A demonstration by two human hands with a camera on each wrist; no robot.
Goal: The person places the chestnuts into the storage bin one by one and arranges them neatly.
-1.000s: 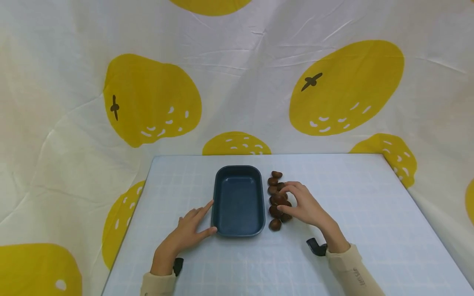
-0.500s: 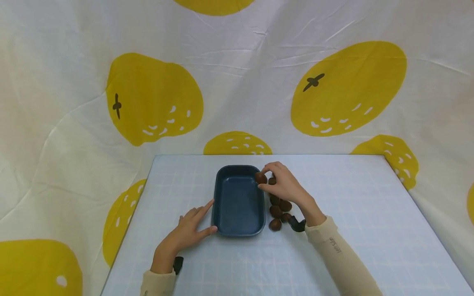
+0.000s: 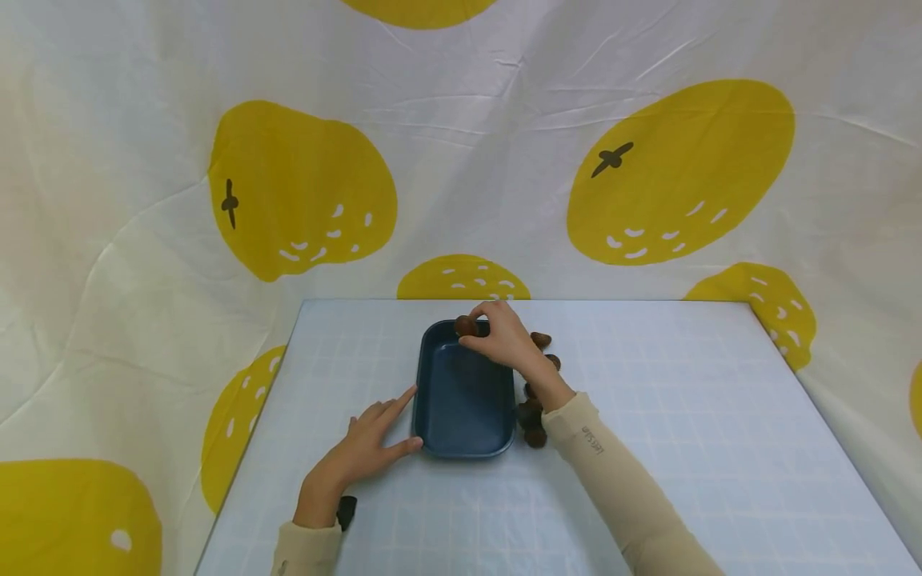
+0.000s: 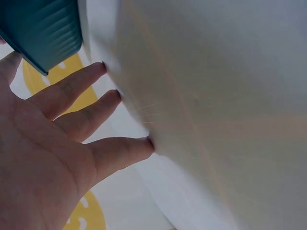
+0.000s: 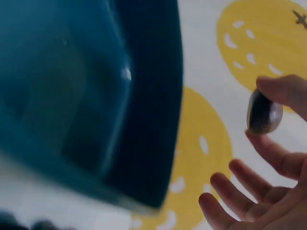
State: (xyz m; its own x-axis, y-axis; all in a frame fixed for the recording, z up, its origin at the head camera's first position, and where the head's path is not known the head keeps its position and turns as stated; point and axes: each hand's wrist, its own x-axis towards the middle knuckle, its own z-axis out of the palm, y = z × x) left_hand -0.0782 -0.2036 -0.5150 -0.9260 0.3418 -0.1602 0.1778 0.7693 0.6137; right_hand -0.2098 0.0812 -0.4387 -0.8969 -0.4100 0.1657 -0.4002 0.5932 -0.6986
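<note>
A dark blue rectangular dish (image 3: 467,400) stands on the table with nothing lying in it. Over its far end my right hand (image 3: 500,340) pinches a brown chestnut (image 3: 465,326) between thumb and forefinger. The right wrist view shows this chestnut (image 5: 264,112) between the two fingertips, the other fingers spread below. My left hand (image 3: 367,448) lies at the dish's left side, with forefinger and thumb touching its edge. In the left wrist view the fingers (image 4: 120,153) are spread straight, fingertips on the tabletop.
Several more chestnuts (image 3: 535,438) lie along the dish's right side, partly hidden by the right forearm. The white table (image 3: 691,376) has a faint grid. Behind it hangs a cloth (image 3: 475,200) printed with yellow fruit.
My right hand has lifted a chestnut from the group on the right and carried it left over the dish's far end. The left hand and dish have stayed in place.
</note>
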